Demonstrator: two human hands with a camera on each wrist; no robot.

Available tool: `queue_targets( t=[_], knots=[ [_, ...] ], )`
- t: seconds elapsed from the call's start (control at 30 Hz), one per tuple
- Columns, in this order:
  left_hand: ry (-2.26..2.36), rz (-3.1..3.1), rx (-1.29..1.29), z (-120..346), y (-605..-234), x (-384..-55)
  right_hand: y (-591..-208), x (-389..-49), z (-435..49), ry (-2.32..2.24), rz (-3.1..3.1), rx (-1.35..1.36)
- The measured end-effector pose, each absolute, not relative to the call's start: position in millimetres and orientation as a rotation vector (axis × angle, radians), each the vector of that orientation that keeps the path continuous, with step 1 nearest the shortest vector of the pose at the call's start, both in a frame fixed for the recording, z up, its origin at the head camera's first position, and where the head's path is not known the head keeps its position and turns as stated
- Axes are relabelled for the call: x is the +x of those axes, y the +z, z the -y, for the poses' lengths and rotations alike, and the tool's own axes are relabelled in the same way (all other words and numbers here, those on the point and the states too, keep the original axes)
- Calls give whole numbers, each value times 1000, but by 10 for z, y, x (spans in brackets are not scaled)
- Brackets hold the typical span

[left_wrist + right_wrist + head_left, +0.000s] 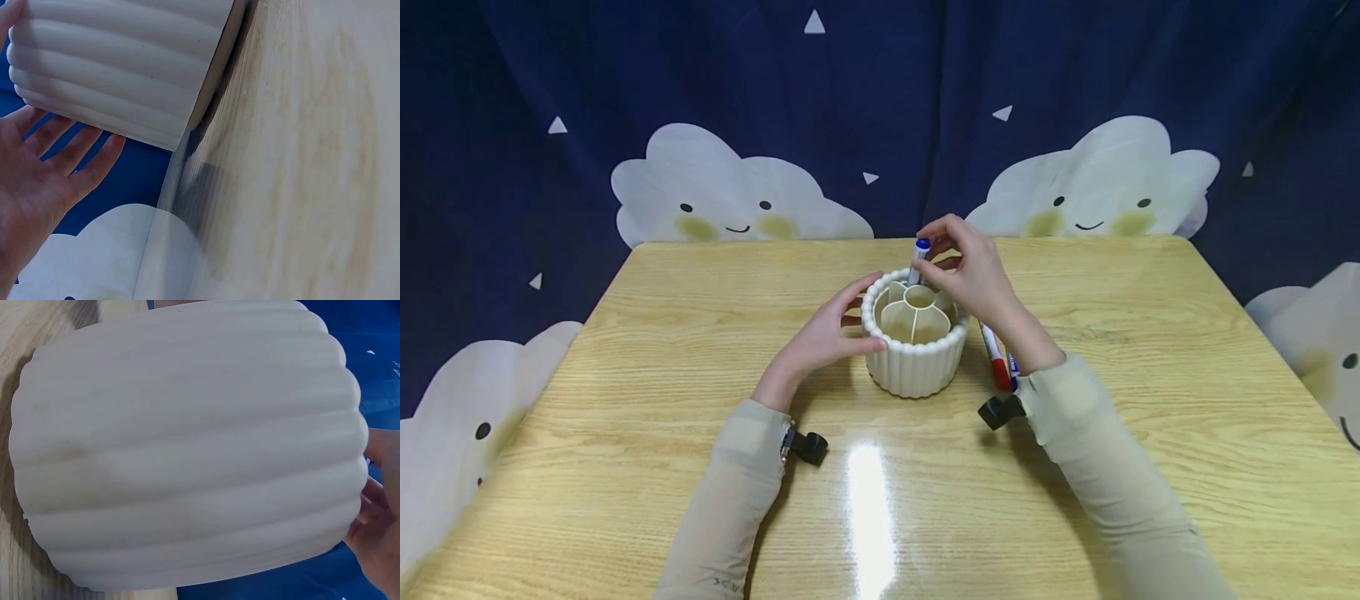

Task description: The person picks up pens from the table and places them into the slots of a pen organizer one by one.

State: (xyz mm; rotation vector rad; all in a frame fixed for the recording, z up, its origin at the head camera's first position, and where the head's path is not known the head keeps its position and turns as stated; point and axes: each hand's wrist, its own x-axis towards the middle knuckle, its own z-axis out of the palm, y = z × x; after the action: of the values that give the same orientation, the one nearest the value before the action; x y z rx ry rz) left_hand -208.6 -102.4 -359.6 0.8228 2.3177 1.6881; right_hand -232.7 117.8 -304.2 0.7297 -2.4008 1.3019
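A round cream pen holder with ribbed walls and a beaded rim stands upright on the table. Petal-shaped compartments surround a central round one. My left hand holds its left side, thumb at the front rim and fingers behind; several of those fingers show against the wall in the left wrist view. Over the back of the holder, my right hand pinches a white marker with a blue cap, upright with its lower end inside a rear compartment. The holder fills most of the right wrist view, hiding the marker.
Right of the holder, under my right forearm, lie a red-capped marker and a blue marker, both partly hidden. The wooden table reaches back to a dark blue cloth with cloud prints.
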Motion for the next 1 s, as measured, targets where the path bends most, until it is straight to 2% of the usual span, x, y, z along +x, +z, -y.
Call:
queue_targets(
  t=[0.13,0.37,0.5,1.0],
  knots=[
    [1680,-2313,817,1013,-3476,-2017,-3059,-2336,-1184,1314,2404,743],
    [1697,-2309,833,1026,-3556,-2066,-3110,-2353,-1187,1282,2407,813],
    [1686,-2313,822,1017,-3471,-2015,-3127,-2352,-1201,1275,2404,830],
    [1678,-2327,811,1014,-3491,-2008,-3078,-2296,-1415,1250,2477,736]
  ],
)
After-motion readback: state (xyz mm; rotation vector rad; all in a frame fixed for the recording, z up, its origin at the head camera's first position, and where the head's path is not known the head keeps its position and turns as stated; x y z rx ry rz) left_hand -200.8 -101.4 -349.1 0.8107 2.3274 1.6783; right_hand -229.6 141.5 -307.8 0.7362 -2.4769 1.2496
